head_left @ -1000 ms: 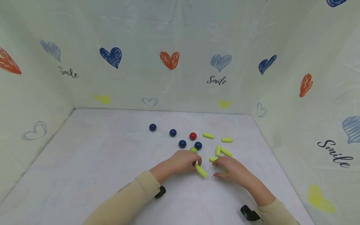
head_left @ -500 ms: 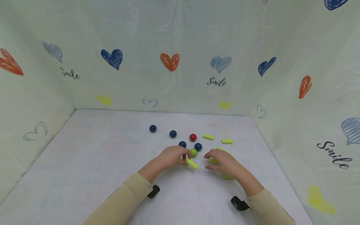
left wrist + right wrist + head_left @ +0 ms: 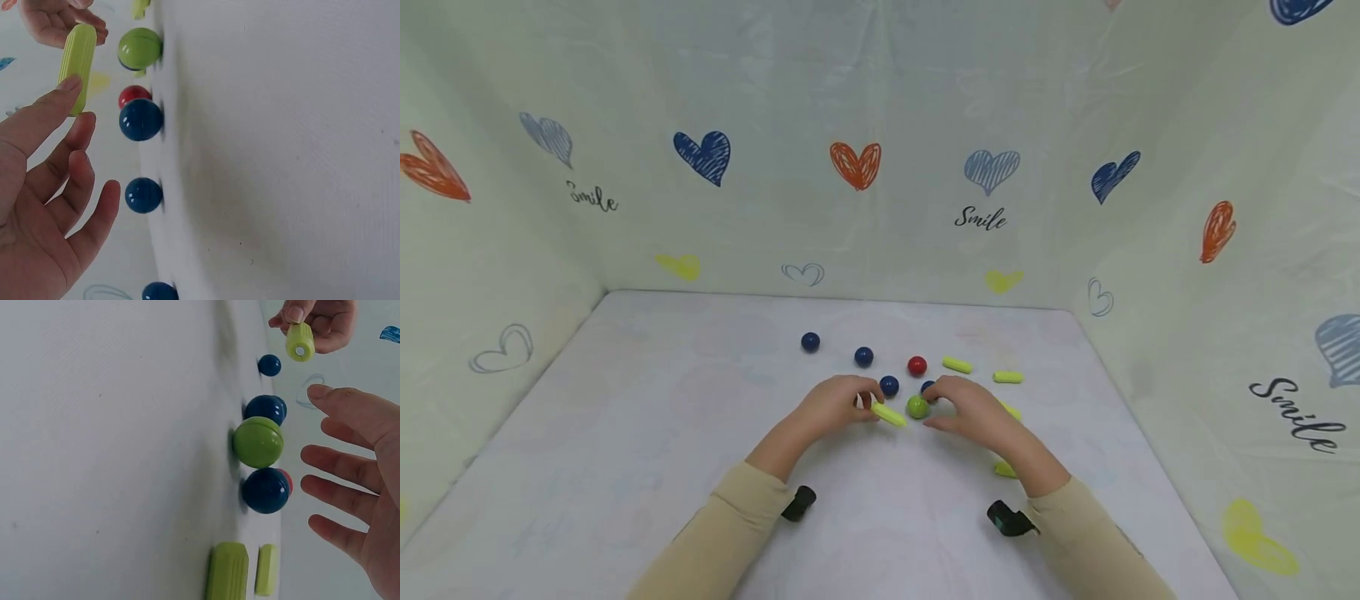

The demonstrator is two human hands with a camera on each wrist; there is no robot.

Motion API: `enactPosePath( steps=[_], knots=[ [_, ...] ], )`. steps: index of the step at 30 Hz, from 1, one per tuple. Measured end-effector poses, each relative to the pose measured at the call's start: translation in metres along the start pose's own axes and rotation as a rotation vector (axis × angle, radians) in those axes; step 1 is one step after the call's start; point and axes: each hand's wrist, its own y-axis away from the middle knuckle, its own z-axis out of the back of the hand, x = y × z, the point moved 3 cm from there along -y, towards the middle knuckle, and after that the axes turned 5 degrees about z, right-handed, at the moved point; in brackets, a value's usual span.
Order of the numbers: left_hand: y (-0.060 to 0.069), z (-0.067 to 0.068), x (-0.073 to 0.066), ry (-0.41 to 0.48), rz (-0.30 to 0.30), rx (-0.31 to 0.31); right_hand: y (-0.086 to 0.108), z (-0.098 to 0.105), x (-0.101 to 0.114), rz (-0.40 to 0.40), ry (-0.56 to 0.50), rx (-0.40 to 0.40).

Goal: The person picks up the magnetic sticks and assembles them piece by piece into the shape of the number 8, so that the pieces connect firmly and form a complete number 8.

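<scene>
My left hand (image 3: 831,407) pinches a short, ridged yellow-green rod (image 3: 889,414) between thumb and forefinger, above the table. In the right wrist view, a small pale disc shows in the end of this rod (image 3: 300,350). Just right of the rod, a shiny green ball (image 3: 917,407) sits on the table. Close by it is my right hand (image 3: 973,415), fingers spread and holding nothing, as the right wrist view shows; the ball (image 3: 258,442) stands apart from the fingertips. Behind the right fingers, a blue ball (image 3: 928,388) is partly hidden.
Farther back lie a red ball (image 3: 917,366) and more blue balls (image 3: 863,357). Several loose yellow-green rods (image 3: 957,365) lie at the right, some partly covered by my right hand and arm. A sheet printed with hearts walls in the white table (image 3: 625,433).
The left hand has carried the rod left and a little farther from me, uncovering the green ball. My right hand has moved left, from beside the loose rods to beside the green ball.
</scene>
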Motion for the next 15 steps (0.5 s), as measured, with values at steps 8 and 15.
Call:
enactPosePath(
  steps=[8,15],
  knots=[
    [0.002,0.01,0.019,0.088,0.028,-0.075,-0.021,-0.001,0.007,-0.025,-0.013,-0.016],
    [0.006,0.012,0.034,0.123,0.091,-0.13,-0.037,-0.004,0.011,-0.067,-0.092,-0.011]
  ],
)
